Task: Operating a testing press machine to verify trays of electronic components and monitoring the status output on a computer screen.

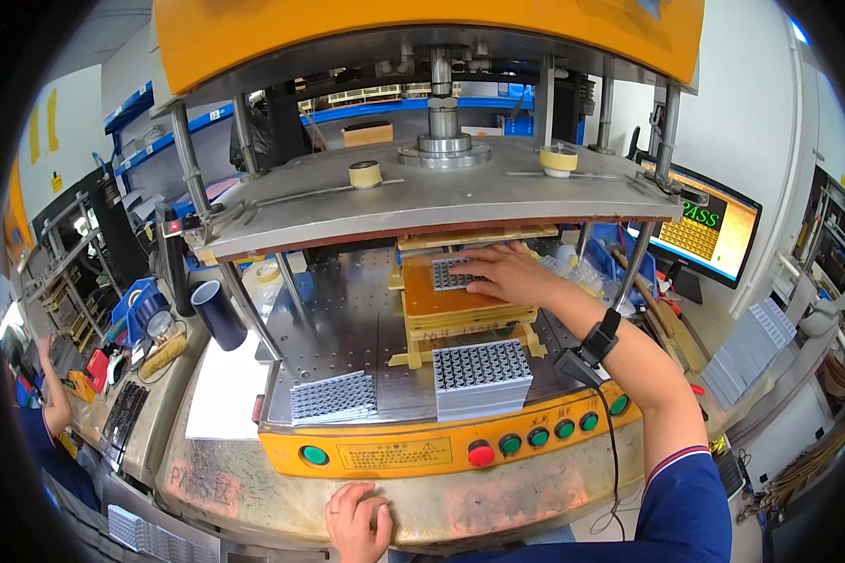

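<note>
My right hand (514, 275), a dark watch on its wrist, reaches under the raised press plate. Its outstretched fingers lie over a small grey sheet with rows of holes (449, 274). That sheet rests on the orange plate (429, 300) of a yellow-edged die block (469, 326), and my fingers hide its right part. Down at the front edge of the worktable, my left hand (357, 521) rests with its fingers curled and nothing visible in them. Between my hands stand a tall stack of perforated grey sheets (482, 375) and a lower, fanned pile (333, 398).
Above my right hand hangs the metal press plate (441, 202), carried by steel posts. Green buttons and a red button (481, 454) line the yellow front panel. A dark cup (218, 315) stands left, a lit monitor (709, 220) right. Another person's arm (54, 389) shows far left.
</note>
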The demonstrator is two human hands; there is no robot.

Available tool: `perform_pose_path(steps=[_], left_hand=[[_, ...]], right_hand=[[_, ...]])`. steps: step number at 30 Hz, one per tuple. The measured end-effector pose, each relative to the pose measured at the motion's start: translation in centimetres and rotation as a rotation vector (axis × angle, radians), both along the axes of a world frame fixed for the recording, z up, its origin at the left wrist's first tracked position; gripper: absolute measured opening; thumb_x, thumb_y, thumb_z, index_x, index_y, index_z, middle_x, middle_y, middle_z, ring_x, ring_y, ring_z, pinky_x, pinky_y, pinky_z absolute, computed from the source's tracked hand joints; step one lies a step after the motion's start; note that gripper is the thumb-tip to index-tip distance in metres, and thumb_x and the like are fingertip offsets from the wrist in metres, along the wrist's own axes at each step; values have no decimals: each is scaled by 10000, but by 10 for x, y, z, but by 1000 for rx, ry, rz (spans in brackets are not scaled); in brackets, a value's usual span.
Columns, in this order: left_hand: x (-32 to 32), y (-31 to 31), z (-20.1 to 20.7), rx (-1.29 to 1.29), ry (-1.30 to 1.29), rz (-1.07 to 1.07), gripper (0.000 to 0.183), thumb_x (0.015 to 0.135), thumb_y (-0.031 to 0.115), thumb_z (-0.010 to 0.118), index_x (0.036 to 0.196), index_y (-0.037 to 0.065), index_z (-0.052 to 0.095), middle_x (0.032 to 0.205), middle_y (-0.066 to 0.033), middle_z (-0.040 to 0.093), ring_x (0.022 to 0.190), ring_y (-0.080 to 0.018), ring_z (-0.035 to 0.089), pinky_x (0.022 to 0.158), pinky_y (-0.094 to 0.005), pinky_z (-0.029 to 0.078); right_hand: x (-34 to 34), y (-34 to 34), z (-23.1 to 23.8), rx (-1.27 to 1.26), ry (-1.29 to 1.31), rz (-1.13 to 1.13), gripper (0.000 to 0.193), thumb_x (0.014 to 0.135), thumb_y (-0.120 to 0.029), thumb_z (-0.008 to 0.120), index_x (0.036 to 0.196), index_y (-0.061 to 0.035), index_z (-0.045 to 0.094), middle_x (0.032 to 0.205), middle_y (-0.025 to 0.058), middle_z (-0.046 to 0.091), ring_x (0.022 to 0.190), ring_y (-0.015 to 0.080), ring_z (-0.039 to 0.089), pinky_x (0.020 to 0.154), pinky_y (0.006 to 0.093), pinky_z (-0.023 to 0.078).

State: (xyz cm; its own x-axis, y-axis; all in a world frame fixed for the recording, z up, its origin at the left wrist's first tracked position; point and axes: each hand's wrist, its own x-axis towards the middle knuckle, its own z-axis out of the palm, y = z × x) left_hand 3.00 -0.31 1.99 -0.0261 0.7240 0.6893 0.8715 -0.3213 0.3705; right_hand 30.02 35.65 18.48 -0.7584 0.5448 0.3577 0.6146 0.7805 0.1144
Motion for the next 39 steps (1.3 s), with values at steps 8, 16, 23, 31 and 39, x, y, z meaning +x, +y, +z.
perform_pose_path(steps=[8, 16, 23, 31, 39], left_hand=[[1, -1, 3, 12, -3, -11, 94, 897, 119, 668, 980, 74, 668, 1109, -129, 670, 1074, -345, 616, 966, -465, 458], [2, 4, 3, -6, -20, -42, 88, 899, 108, 664, 978, 70, 670, 1094, -138, 674, 1021, -339, 630, 933, -447, 468], [-1, -2, 5, -90, -120, 2, 166, 907, 150, 660, 1042, 54, 660, 1180, -177, 644, 1097, -370, 586, 974, -482, 437], [-21, 3, -9, -38, 16, 418, 359, 891, 255, 667, 1172, 41, 605, 1288, -220, 577, 1261, -430, 455, 1101, -544, 305], [-15, 13, -4, 78, 100, 386, 255, 895, 253, 655, 1073, 71, 654, 1204, -185, 655, 1164, -401, 547, 1029, -519, 388]], right_hand=[[-6, 2, 7, -31, -60, -2, 394, 1017, -451, 505, 1376, -318, 600, 1520, 44, 483, 1373, 266, 453, 1136, 488, 251], [2, -15, 16, -194, 69, -44, 472, 1009, -452, 526, 1443, -266, 535, 1545, 112, 447, 1446, 329, 372, 1140, 525, 244], [22, -224, 14, -416, -23, 713, 491, 944, -331, 661, 1373, -115, 555, 1383, 154, 548, 1238, 366, 533, 996, 507, 421], [27, -268, -1, -813, -76, 962, 510, 992, -405, 571, 1327, -20, 572, 1220, 166, 650, 1068, 345, 614, 899, 417, 485], [32, -262, -2, -754, -103, 945, 533, 993, -425, 555, 1324, -7, 567, 1178, 173, 660, 1069, 350, 610, 904, 421, 482]])
